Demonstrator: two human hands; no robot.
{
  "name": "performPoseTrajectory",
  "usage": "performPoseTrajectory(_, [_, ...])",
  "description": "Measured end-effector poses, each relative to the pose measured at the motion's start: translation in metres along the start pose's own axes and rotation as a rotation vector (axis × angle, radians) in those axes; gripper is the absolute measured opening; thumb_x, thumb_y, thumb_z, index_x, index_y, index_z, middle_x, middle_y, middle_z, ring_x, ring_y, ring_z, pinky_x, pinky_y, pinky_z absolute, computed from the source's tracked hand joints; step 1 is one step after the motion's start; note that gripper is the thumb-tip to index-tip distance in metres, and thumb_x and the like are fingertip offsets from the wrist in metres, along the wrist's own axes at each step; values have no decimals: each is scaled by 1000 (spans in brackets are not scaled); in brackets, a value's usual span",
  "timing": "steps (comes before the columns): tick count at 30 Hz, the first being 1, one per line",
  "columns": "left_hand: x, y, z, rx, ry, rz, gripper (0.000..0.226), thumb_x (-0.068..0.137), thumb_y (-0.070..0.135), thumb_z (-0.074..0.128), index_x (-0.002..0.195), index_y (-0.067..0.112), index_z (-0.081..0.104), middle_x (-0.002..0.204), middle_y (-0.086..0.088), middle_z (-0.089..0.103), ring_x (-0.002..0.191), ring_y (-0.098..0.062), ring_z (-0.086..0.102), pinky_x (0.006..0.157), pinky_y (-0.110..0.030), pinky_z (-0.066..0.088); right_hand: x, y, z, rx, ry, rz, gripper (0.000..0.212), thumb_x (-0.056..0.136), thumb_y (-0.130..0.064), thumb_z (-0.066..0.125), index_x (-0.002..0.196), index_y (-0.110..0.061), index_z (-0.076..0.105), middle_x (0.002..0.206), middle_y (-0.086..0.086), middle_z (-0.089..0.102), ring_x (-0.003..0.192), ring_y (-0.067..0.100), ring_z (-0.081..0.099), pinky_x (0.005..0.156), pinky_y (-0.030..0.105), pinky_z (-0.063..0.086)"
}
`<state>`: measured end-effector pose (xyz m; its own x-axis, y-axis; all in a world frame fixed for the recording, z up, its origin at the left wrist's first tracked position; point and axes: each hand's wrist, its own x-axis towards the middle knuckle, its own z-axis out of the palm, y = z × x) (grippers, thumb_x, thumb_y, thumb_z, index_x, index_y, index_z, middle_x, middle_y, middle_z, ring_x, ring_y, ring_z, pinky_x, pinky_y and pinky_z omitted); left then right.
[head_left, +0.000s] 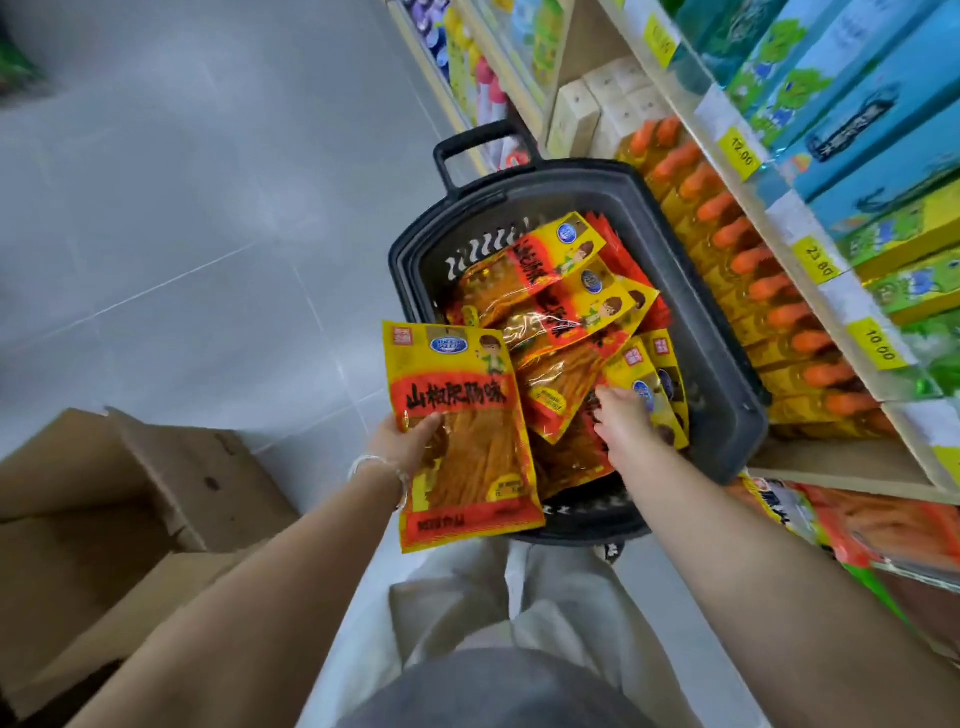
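Left hand (400, 441) grips one snack packet (462, 431) lifted clear; right hand (621, 421) reaches among the heaped packets (550, 312) in the basket (727, 395) just ahead, its hold unclear. Most apparently remain.

Just one camera on my end: head-worn, wide-angle, tilted forward and steeply down. It looks almost straight into the black basket (727, 364) on the floor (182, 208), near enough that the basket fills the middle of the view. Both forearms come in from the bottom edge, with the left hand (402, 441) and its packet (457, 415) and the right hand (623, 415) landing near the centre. Shelves (779, 208) slant up the right side, bent by the lens. A cardboard box (156, 467) sits lower left, and the lap is right under the camera.
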<state>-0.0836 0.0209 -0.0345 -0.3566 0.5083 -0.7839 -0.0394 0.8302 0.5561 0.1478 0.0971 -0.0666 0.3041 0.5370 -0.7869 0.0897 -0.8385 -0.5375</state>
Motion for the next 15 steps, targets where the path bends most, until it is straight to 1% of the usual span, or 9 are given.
performPoseTrajectory(1, [3, -3, 1, 3, -10, -15, 22, 87, 28, 65, 102, 11, 62, 104, -18, 68, 92, -34, 66, 84, -49, 54, 4, 0, 6, 13, -6, 23, 41, 98, -26, 46, 124, 5, 49, 128, 24, 56, 119, 42, 52, 104, 51, 42])
performPoseTrajectory(3, [7, -5, 1, -27, -8, -24, 13, 86, 29, 65, 94, 20, 60, 103, -13, 68, 89, -30, 67, 81, -47, 55, 12, -1, 20, 29, -2, 37, 42, 96, -29, 50, 118, 7, 51, 130, 28, 50, 123, 44, 47, 105, 56, 37])
performPoseTrajectory(5, [9, -6, 2, -45, -9, -16, 10, 86, 29, 65, 86, 29, 56, 99, -4, 68, 88, -25, 65, 80, -43, 55, 19, -2, 30, 35, 24, 48, 42, 92, -40, 56, 109, -1, 58, 124, 22, 58, 116, 39, 55, 102, 53, 43])
performPoseTrajectory(7, [11, -7, 2, -31, -16, -2, 12, 87, 29, 65, 86, 31, 54, 94, 3, 65, 90, -22, 63, 84, -43, 53, 26, 1, 37, 28, 66, 70, 43, 87, -49, 60, 106, -10, 61, 112, 8, 63, 106, 30, 58, 98, 48, 47])
performPoseTrajectory(8, [12, -7, 2, -34, -20, 0, 11, 87, 27, 64, 87, 30, 54, 94, 2, 64, 89, -21, 64, 83, -43, 54, 29, 2, 39, 37, 93, 67, 40, 86, -50, 61, 99, -12, 62, 102, 4, 63, 98, 27, 58, 93, 44, 49])
performPoseTrajectory(9, [12, -7, 3, -38, -23, -1, 10, 88, 26, 64, 91, 29, 55, 94, 1, 64, 88, -21, 64, 80, -42, 54, 32, 3, 40, 58, 123, 64, 33, 85, -47, 64, 86, -14, 62, 89, 1, 62, 85, 23, 58, 84, 39, 51])
performPoseTrajectory(11, [12, -7, 4, -21, -24, -9, 16, 88, 26, 62, 103, 23, 55, 98, -2, 65, 88, -22, 65, 78, -40, 55, 33, 6, 41, 93, 166, 46, 32, 87, -35, 67, 67, -16, 51, 69, 0, 53, 60, 16, 48, 60, 31, 44])
performPoseTrajectory(13, [13, -7, 4, -22, -19, -12, 21, 89, 24, 62, 107, 19, 55, 98, -5, 66, 88, -24, 65, 74, -39, 56, 29, 10, 40, 91, 185, 7, 33, 88, -25, 65, 66, -17, 43, 66, 0, 48, 55, 14, 41, 54, 27, 35])
performPoseTrajectory(15, [14, -4, 2, -53, -26, -11, 21, 88, 19, 62, 108, 13, 56, 92, -6, 65, 80, -22, 65, 61, -31, 55, 21, 15, 32, 109, 216, -26, 32, 88, -20, 64, 68, -19, 39, 70, -1, 46, 58, 13, 40, 51, 26, 31])
